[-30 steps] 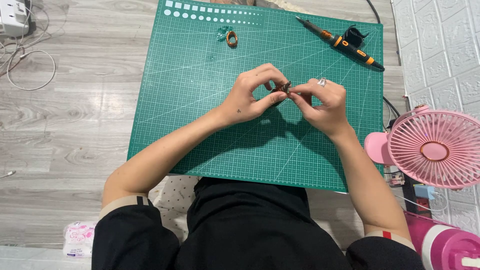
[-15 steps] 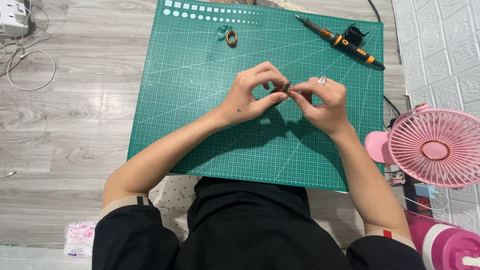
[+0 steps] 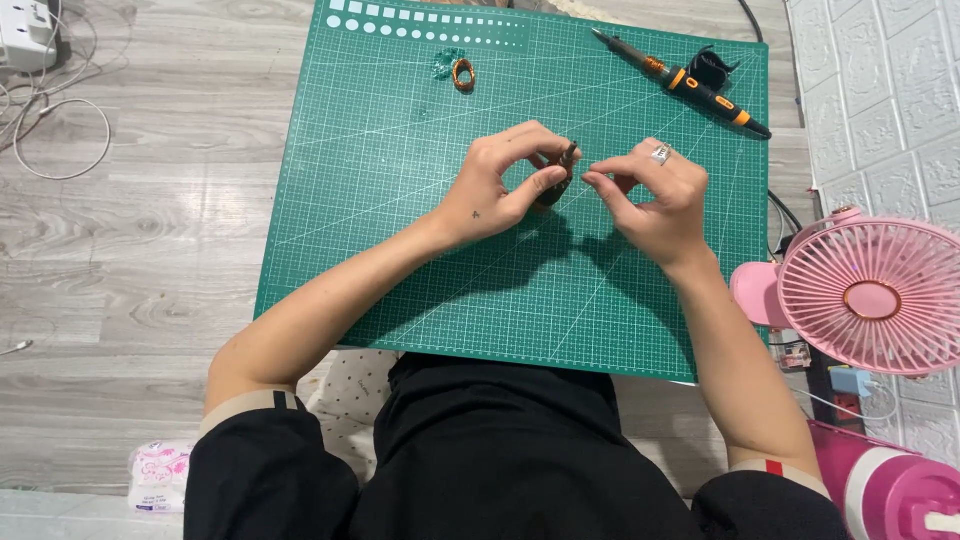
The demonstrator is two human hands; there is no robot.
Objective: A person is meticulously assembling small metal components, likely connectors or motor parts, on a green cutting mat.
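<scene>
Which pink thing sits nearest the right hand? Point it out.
The small pink piece beside the mat's right edge, just left of the pink fan, is nearest the right hand. The pink bottle lies farther off, at the lower right.

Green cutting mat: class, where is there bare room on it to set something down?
Bare: the green cutting mat's left side and the near strip. Crowded: centre, left hand and right hand; far edge, small copper coil and orange-black soldering iron.

Fan (image 3: 872, 295) right of mat (image 3: 400, 220), tool (image 3: 690, 82) on it

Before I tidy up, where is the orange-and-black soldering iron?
In the head view, the soldering iron lies at the green cutting mat's far right corner.
</scene>
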